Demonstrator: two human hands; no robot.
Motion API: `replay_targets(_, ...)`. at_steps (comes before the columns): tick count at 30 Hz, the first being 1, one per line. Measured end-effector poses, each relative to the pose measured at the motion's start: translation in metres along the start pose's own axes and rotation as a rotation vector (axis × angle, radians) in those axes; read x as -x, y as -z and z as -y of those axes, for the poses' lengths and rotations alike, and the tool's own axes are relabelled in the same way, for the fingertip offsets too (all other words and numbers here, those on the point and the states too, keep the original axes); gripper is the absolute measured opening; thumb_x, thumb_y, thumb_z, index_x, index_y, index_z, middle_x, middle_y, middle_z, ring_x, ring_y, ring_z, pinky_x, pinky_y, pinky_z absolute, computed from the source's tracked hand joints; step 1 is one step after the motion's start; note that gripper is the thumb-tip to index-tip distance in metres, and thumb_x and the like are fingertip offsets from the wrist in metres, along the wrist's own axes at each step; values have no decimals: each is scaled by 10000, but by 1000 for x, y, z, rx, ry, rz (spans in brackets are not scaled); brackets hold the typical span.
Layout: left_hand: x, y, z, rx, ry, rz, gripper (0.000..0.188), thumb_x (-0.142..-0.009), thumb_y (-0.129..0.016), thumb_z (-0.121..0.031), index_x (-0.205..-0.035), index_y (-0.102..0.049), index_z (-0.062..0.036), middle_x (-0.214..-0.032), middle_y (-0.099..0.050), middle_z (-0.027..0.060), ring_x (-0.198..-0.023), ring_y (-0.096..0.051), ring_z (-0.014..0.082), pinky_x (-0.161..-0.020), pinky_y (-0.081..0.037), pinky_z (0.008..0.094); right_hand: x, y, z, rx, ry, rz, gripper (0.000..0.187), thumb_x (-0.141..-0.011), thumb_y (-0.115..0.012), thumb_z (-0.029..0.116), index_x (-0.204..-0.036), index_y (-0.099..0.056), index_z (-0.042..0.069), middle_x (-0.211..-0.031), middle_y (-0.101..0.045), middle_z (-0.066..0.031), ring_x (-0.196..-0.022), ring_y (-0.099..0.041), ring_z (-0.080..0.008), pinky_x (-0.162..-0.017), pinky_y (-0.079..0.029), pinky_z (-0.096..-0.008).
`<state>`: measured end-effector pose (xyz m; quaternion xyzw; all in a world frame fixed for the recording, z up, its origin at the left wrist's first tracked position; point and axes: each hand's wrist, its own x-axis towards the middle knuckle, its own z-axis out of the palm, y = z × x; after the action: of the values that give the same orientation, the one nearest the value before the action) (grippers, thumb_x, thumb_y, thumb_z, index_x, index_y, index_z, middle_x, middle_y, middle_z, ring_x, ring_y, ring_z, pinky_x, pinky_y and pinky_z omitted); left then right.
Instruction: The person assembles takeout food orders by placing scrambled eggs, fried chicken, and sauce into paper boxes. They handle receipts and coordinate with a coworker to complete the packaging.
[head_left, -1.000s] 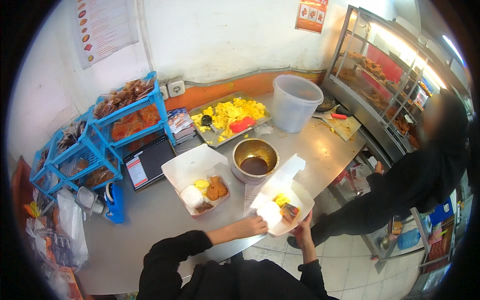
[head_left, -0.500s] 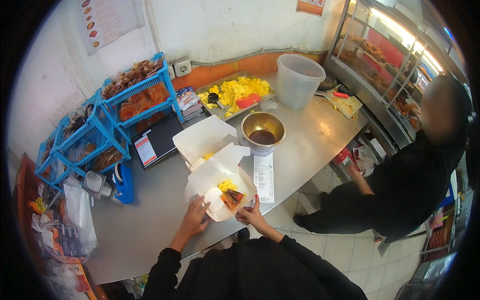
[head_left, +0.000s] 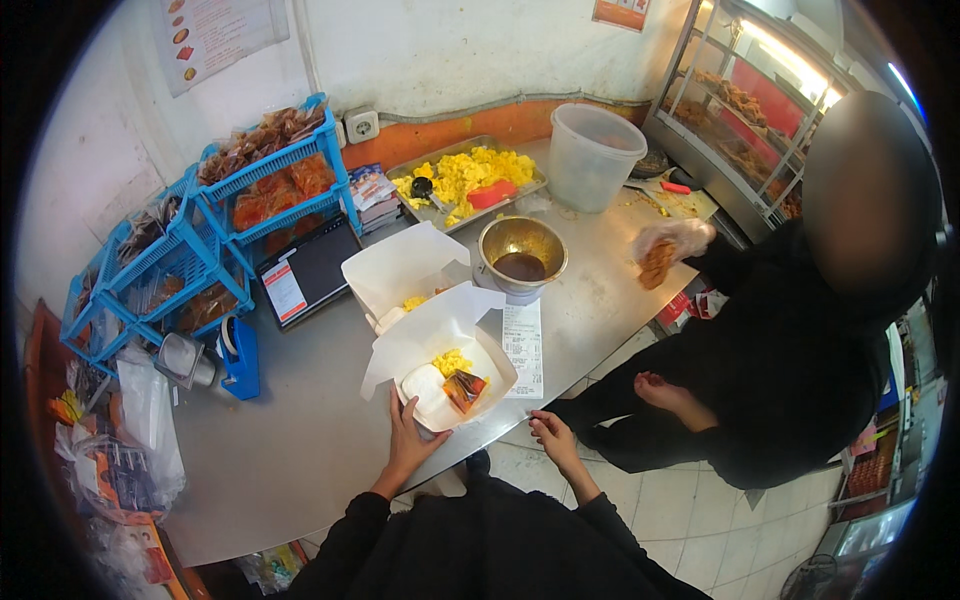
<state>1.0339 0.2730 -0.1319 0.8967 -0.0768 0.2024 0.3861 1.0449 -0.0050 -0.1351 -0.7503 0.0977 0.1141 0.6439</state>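
Note:
A white cardboard takeaway box (head_left: 488, 352) stands with its lid up near the table's front edge. Inside it are white rice (head_left: 428, 392), yellow scrambled egg (head_left: 453, 362) and a sealed red-brown sauce sachet (head_left: 465, 390). My left hand (head_left: 408, 445) grips the box's near left corner, thumb and fingers spread around it. My right hand (head_left: 555, 440) hangs apart from the box, just past the table edge, loosely curled with nothing seen in it. Behind, touching the first box, is a second open takeaway box (head_left: 405, 262) with egg partly visible.
A metal bowl of dark sauce (head_left: 523, 250) stands beside a paper receipt (head_left: 523, 345). Behind are an egg tray (head_left: 470, 185) and a white bucket (head_left: 595, 160). Blue baskets (head_left: 280, 190) and a tablet (head_left: 310, 275) are left. On the right, a co-worker's gloved hand (head_left: 668, 250) holds fried chicken (head_left: 657, 265).
My right hand has let go of the box and moved right. My left hand has shifted to its near corner. The co-worker has come closer, bringing fried chicken over the table.

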Motion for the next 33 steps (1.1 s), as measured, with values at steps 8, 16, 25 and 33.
replay_targets(8, 1, 3, -5, 6, 61, 13, 878, -582, -776, -302, -1241, -239, -82, -1348, -67, 286, -1226, -178, 451, -977, -246, 499, 1, -11, 1, 17, 34, 78, 275, -843, -536, 207, -1070, -561, 53, -791, -588, -50, -736, -536, -108, -680, -433, -243)
replay_targets(16, 2, 1, -1, -56, 57, 48, 949, -562, -783, -346, -1264, -207, -70, -1355, -69, 276, -1251, -131, 432, -1004, -196, 491, -16, -18, 7, 61, 126, 83, 281, -841, -544, 200, -1069, -554, 37, -863, -612, -76, -770, -558, -122, -708, -444, -257)
replay_targets(25, -27, 30, -15, -94, 19, -537, 935, -620, -737, -267, -1305, -132, -69, -1315, -197, 234, -1188, -260, 366, -977, -182, 534, -23, -27, 28, 274, 189, -64, 324, -817, -563, 217, -1097, -531, 57, -833, -613, -111, -732, -585, -169, -678, -458, -282)
replay_targets(33, -94, 72, -27, 150, -115, 104, 304, -684, -534, 19, -949, -624, -101, -877, -560, 68, -959, -484, 254, -920, -310, 378, -52, -19, 18, 720, 294, -405, 405, -738, -620, 207, -1112, -524, 86, -1003, -502, -140, -928, -491, -281, -818, -389, -367)
